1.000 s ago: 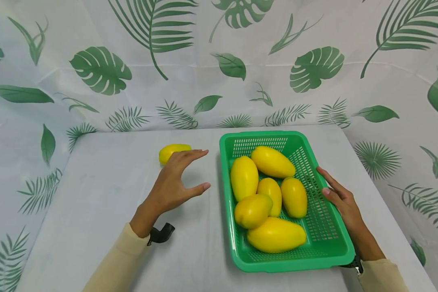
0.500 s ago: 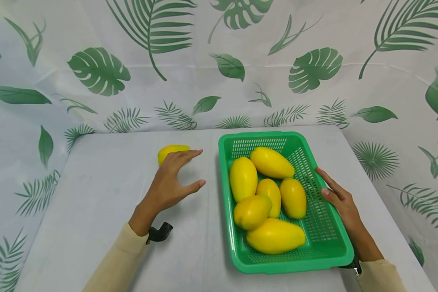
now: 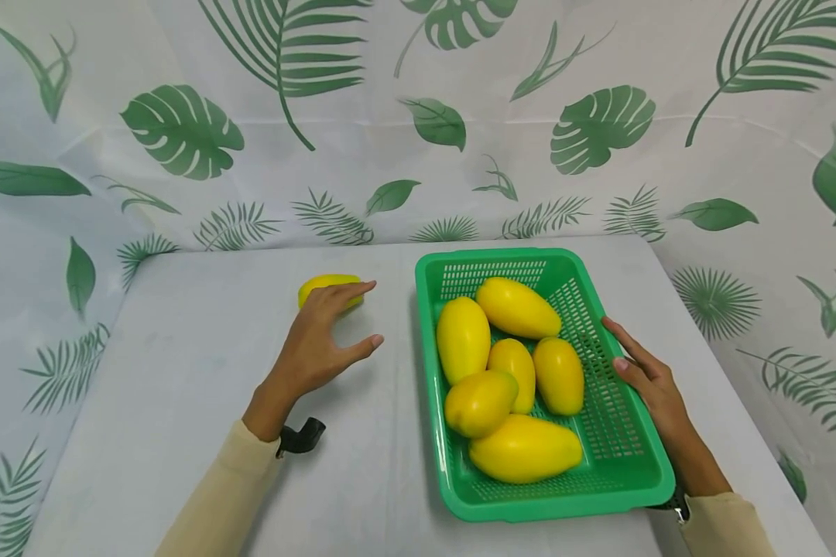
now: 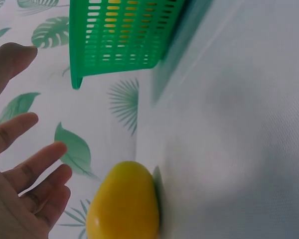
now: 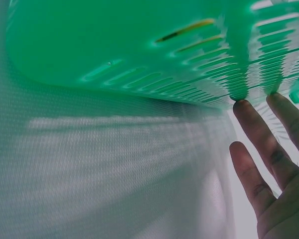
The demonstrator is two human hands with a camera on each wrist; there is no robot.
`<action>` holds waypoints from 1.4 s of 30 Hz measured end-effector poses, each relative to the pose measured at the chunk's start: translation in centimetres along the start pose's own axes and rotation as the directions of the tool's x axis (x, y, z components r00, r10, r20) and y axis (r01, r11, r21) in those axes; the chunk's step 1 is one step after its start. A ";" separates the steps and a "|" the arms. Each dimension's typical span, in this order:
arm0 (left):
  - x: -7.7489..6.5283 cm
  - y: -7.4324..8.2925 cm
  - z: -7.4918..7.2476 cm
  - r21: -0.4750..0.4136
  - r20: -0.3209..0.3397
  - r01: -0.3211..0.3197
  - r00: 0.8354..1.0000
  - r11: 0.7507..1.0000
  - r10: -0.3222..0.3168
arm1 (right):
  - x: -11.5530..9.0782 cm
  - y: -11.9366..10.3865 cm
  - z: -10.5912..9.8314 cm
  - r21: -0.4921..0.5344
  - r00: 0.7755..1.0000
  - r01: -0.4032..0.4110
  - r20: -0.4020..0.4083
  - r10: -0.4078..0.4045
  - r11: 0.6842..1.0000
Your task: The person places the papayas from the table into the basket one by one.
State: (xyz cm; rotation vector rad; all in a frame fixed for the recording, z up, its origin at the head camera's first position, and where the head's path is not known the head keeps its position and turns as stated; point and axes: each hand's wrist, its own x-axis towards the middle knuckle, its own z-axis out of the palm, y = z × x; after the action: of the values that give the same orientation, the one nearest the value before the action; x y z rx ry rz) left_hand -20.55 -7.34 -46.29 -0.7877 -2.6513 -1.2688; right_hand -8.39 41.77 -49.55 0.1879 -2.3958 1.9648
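Observation:
A lone yellow mango [image 3: 330, 288] lies on the white table left of the green plastic basket [image 3: 428, 410]. My left hand [image 3: 313, 340] hovers just in front of that mango, partly covering it in the head view, thumb and fingers spread apart and holding nothing. In the left wrist view, the mango [image 4: 124, 204] sits beside the fingers [image 4: 32, 172]. Several mangoes [image 3: 525, 449] are heaped inside the basket. My right hand [image 3: 658, 391] is at the basket's right side, its thumb at the rim. Straight fingers [image 5: 261, 139] touch the slotted outer wall in the right wrist view.
A white cloth covers the table [image 3: 181, 387]. Behind and around it hangs a white curtain [image 3: 362, 70] printed with green leaves. The basket stands near the table's right edge. A black wrist device [image 3: 303, 435] sticks out below the left hand.
My left hand has shifted slightly left, away from the basket and closer over the lone mango. The right hand and the basket stay in place.

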 end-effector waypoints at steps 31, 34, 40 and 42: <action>1.2 -2.9 -0.5 0.062 -0.107 0.000 0.994 0.998 0.006 | 0.0 -0.2 -0.1 0.016 1.000 -0.014 0.004 0.014 1.000; 1.4 -3.6 -0.6 0.098 -0.098 0.041 0.995 0.994 -0.032 | -0.1 -0.1 -0.1 0.020 1.000 -0.012 0.007 0.012 1.000; 1.3 -4.8 -0.5 0.131 -0.018 0.109 0.994 0.985 -0.108 | 0.0 0.0 -0.2 0.014 1.000 -0.014 0.015 0.014 1.000; 1.2 -5.0 -0.3 0.125 0.010 0.117 0.993 0.985 -0.119 | 0.0 -0.1 -0.2 0.009 1.000 -0.012 0.010 0.012 1.000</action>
State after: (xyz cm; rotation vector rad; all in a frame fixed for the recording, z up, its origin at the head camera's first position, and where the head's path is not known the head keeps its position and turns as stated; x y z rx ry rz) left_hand -24.11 -9.68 -49.26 -0.6364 -2.7962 -1.1115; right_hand -8.37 41.93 -49.45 0.1852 -2.4001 1.9847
